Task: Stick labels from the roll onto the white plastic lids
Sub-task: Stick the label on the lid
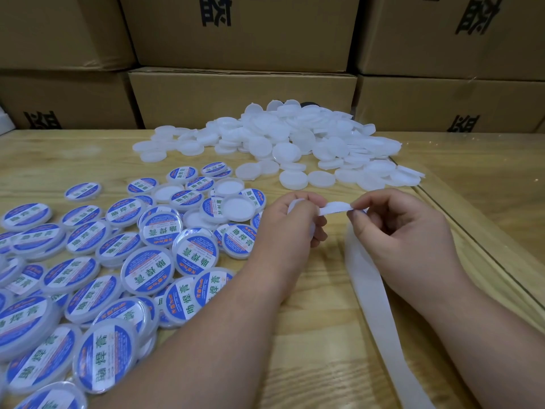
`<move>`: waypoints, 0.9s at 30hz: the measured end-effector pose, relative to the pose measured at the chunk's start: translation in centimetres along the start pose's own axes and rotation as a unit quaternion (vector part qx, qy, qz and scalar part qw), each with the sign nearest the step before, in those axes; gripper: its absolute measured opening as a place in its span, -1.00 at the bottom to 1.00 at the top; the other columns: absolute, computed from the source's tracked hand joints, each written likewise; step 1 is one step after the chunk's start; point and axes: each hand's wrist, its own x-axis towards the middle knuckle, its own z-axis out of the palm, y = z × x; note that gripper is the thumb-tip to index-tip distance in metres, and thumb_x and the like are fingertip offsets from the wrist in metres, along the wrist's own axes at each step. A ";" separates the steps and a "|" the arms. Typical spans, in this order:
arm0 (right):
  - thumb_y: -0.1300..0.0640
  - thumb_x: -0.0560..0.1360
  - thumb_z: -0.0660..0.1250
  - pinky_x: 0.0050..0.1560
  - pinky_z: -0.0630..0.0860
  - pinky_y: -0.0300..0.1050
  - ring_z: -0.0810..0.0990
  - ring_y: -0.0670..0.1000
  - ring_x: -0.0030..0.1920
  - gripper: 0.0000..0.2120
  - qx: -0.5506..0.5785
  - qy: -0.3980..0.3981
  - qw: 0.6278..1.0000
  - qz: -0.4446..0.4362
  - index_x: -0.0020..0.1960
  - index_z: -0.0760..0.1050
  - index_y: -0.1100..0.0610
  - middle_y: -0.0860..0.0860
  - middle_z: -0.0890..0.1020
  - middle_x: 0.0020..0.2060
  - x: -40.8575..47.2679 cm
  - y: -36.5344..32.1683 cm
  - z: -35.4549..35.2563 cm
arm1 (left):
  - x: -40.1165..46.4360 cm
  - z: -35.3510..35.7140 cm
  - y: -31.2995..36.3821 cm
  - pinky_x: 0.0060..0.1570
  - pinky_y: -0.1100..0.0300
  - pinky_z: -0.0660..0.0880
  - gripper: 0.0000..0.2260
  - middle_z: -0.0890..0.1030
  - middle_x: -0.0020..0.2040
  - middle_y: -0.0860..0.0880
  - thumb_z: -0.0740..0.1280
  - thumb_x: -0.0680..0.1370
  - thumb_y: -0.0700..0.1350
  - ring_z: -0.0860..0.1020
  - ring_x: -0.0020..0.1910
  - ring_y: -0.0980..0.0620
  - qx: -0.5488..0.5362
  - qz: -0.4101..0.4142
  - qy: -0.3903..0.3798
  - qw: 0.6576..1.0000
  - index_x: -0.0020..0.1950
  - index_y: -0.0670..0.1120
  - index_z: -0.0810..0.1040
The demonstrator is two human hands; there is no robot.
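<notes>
My left hand (290, 222) grips a white object, mostly hidden by the fingers, with a label strip (336, 208) stretched from it to my right hand (395, 228). The right thumb and forefinger pinch the strip's end, where a bit of blue shows. A long white backing strip (374, 305) trails from under the right hand toward the table's near edge. A heap of plain white lids (295, 143) lies behind the hands. Several lids with blue labels (118, 261) cover the table at left.
The wooden table (324, 349) has a glass sheet whose edge (472, 231) runs diagonally on the right. Stacked cardboard boxes (241, 95) form a wall right behind the heap.
</notes>
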 end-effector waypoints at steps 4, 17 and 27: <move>0.25 0.49 0.47 -0.40 0.33 -0.40 0.39 -0.13 -0.45 -0.80 -0.018 0.006 1.000 0.001 -0.19 0.61 -0.03 -0.13 0.40 -0.48 0.0 -0.1 0.0 | 0.1 0.1 0.1 -0.39 0.20 0.36 -0.73 0.54 -0.34 -0.01 0.24 0.39 0.00 0.47 -0.41 0.00 -0.034 0.000 -0.011 0.999 -0.06 -0.08 0.64; 0.22 0.54 0.43 -0.37 0.44 -0.22 0.48 0.03 -0.37 -0.87 0.061 0.045 0.996 0.054 -0.14 0.59 0.03 0.25 0.52 -0.34 0.1 0.1 -0.1 | 0.4 -0.4 -0.8 -0.39 0.32 0.47 -0.81 0.68 -0.14 0.15 0.38 0.56 -0.07 0.59 -0.31 0.21 0.009 0.004 0.002 1.000 0.11 0.15 0.68; 0.17 0.54 0.44 -0.47 0.31 -0.22 0.33 0.02 -0.43 -0.85 0.099 0.012 0.989 0.107 -0.18 0.62 -0.03 0.05 0.42 -0.44 0.2 0.2 -0.2 | 0.0 -0.3 0.1 -0.22 0.07 0.67 -0.79 0.72 0.05 -0.06 0.25 0.69 -0.03 0.71 0.00 -0.03 -0.065 0.008 0.035 0.997 0.04 0.09 0.70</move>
